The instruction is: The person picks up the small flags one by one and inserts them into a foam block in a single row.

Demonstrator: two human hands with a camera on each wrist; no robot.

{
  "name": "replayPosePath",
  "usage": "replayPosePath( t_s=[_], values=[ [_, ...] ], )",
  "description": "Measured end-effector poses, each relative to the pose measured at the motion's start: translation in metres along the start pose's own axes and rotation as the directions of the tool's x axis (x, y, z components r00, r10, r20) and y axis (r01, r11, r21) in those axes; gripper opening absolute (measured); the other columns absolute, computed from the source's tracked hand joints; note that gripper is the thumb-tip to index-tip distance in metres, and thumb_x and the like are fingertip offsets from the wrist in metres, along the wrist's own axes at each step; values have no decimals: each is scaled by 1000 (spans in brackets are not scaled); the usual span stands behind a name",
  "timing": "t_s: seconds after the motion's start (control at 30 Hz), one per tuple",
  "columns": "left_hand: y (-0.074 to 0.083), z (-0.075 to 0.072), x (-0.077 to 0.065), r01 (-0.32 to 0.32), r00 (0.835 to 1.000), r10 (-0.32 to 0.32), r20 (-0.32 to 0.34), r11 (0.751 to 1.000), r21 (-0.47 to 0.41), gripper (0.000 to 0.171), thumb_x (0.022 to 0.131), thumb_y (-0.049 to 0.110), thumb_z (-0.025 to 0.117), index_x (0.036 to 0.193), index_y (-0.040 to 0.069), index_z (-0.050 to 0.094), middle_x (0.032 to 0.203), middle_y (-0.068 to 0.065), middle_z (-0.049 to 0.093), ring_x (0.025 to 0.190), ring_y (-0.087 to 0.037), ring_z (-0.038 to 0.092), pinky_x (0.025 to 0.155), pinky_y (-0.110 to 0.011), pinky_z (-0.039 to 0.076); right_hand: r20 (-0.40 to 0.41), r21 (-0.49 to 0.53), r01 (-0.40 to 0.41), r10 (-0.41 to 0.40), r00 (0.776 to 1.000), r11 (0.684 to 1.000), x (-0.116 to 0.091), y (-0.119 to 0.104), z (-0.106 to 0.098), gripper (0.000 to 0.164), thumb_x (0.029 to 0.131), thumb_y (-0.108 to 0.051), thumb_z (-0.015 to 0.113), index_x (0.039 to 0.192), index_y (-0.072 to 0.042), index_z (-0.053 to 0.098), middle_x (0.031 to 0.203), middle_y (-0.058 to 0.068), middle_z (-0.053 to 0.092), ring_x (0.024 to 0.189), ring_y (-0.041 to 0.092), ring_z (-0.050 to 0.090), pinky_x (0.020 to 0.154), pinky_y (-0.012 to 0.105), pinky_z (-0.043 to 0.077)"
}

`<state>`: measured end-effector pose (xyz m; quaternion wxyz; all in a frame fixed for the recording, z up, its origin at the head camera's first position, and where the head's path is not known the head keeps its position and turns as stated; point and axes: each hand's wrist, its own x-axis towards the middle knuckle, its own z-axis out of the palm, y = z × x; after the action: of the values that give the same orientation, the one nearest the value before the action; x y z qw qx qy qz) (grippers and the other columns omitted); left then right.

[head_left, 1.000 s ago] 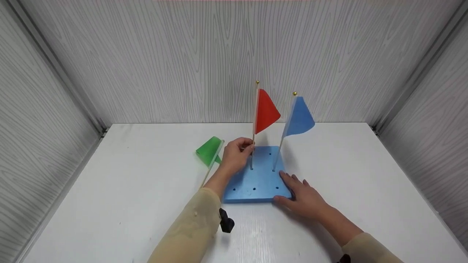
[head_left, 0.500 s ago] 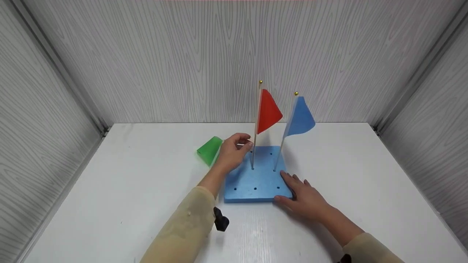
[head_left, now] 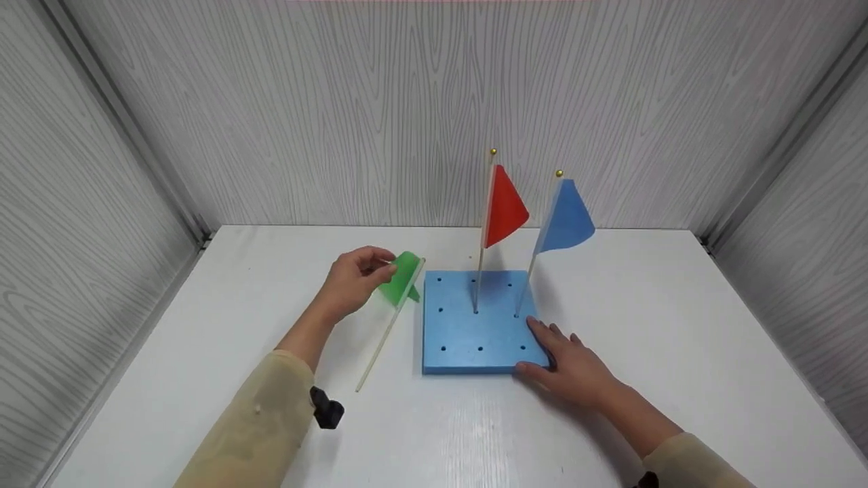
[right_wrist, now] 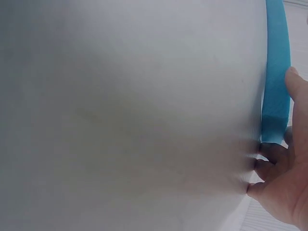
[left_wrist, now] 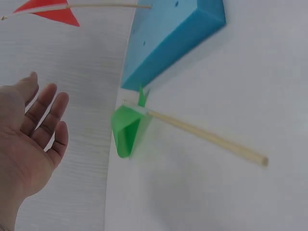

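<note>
In the head view, my left hand (head_left: 357, 279) is beside the green flag (head_left: 405, 274), fingers loosely bent and holding nothing. The green flag lies on the table, its pale stick slanting toward me; the left wrist view shows the hand apart from the cloth (left_wrist: 126, 127). My right hand (head_left: 575, 369) grips the near right corner of a blue board with holes (head_left: 461, 332), thumb at the front edge and forefinger along the right side. A red flag (head_left: 505, 207) stands in a middle hole. To its right, a blue flag (head_left: 567, 218) stands in another hole, leaning right.
The white table (head_left: 224, 325) extends around the board. A pale wood-grain panel (head_left: 339, 122) rises behind it, with similar walls at left and right. Several holes show in the board's top.
My left hand has let go of the red flag's stick and moved left to the green flag. The red flag stays upright in the board. My right hand keeps its place at the corner.
</note>
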<state>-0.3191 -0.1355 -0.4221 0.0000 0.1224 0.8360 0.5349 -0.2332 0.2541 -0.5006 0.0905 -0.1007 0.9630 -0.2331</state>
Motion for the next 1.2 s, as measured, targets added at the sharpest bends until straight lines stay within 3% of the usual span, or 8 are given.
replayPosePath(
  t_s=[0.17,0.33,0.47,0.6,0.8,1.2],
  values=[
    [-25,-15,-19,53,997,-55,51,998,38,26,105,17,69,128,6,70,112,-14,75,105,-29,70,101,-44,53,-8,-7,-3,3,1000,1000,0,0,0,99,93,-76,61,170,-23,27,170,17,33,157,41,26,124,63,20],
    [-46,-15,-31,104,990,-111,88,991,82,29,103,18,72,129,4,70,108,-19,75,100,-32,69,86,-38,51,-10,-5,6,-6,1000,1000,-1,1,0,99,94,-75,61,170,-21,27,169,16,33,158,40,26,126,62,18],
    [-58,-12,-37,129,985,-140,103,986,110,31,101,18,75,128,4,70,102,-14,76,92,-30,67,76,-34,49,-8,-3,5,-5,1000,1000,-1,2,0,100,94,-76,61,170,-21,26,170,18,32,158,40,25,125,62,18],
    [-67,-8,-42,141,981,-157,114,980,140,29,100,18,77,126,7,72,97,-5,74,88,-23,65,78,-32,51,-3,0,-7,7,1000,1000,-2,0,0,100,93,-77,60,170,-23,26,170,19,31,158,42,25,124,64,19],
    [-75,0,-46,160,978,-181,102,970,185,23,98,19,78,121,13,76,93,-1,70,88,-20,59,83,-34,49,0,5,-6,6,1000,1000,-2,-1,-1,101,93,-77,61,170,-22,26,170,19,31,158,43,25,124,64,19],
    [-74,12,-50,181,970,-215,114,950,254,25,92,23,86,116,24,78,96,0,65,94,-21,56,86,-37,46,-12,-8,7,-7,1000,1000,-1,1,1,100,93,-77,61,170,-22,27,169,19,33,157,42,27,125,63,19]
  ],
)
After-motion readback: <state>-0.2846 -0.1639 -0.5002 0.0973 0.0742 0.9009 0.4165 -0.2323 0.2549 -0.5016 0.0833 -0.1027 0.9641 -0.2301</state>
